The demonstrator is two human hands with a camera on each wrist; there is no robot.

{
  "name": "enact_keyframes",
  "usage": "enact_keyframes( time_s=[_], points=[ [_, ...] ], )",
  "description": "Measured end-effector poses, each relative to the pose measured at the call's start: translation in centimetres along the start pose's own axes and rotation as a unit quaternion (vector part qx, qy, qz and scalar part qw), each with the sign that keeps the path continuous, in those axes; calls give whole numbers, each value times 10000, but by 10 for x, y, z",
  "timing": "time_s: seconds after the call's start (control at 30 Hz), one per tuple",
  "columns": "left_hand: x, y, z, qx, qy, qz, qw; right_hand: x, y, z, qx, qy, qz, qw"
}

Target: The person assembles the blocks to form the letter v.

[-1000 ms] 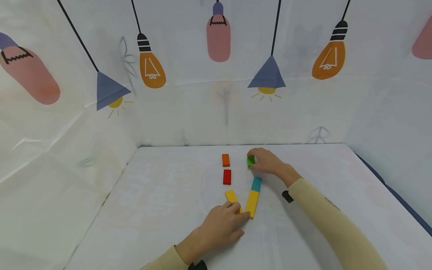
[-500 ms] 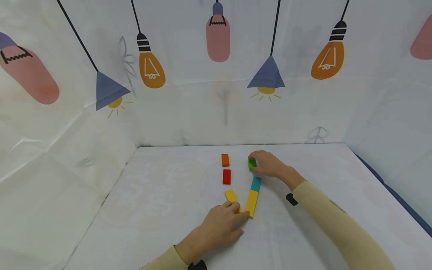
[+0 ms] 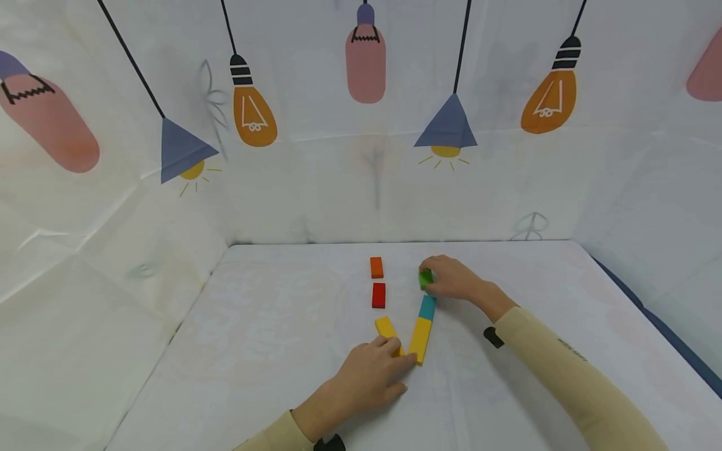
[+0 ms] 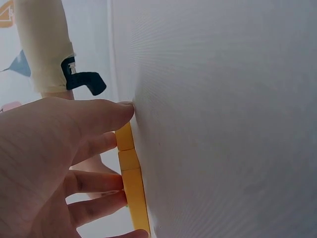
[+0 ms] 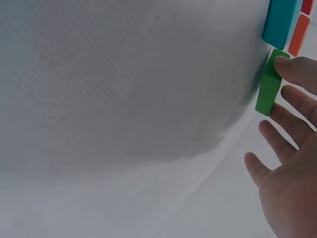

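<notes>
As green block nears blue block, R row looks longer

Over the last sec, R hand has brought the green block closer to the person; it's now just past the blue block's far end, slim gap btwn. R fingers are clamped on it, thumb vs. fingertips. L hand hasn't moved: fingers apart, touching L yellow block & R yellow block, prob. steadying both.
</notes>
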State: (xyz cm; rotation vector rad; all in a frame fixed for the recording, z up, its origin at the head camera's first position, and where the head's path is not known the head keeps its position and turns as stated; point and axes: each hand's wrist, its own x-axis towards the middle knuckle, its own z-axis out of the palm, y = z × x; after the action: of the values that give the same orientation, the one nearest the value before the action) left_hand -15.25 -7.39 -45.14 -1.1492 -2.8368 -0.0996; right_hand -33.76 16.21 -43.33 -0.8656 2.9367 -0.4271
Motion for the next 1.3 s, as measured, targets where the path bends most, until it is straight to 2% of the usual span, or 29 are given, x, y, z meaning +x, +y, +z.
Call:
enact_keyframes(
  time_s=[0.43, 0.77, 1.3],
  points=[
    [0, 1, 1, 65, -5, -16, 10000, -7, 3, 0, 33, -8, -109, 9999],
    [-1, 1, 2, 68, 114, 35, 9999, -12, 8, 1, 40, -88, -56, 9999],
    [-1, 1, -1, 10, 125, 31, 9999, -14, 13, 4, 227, -93, -119, 9996]
  ],
)
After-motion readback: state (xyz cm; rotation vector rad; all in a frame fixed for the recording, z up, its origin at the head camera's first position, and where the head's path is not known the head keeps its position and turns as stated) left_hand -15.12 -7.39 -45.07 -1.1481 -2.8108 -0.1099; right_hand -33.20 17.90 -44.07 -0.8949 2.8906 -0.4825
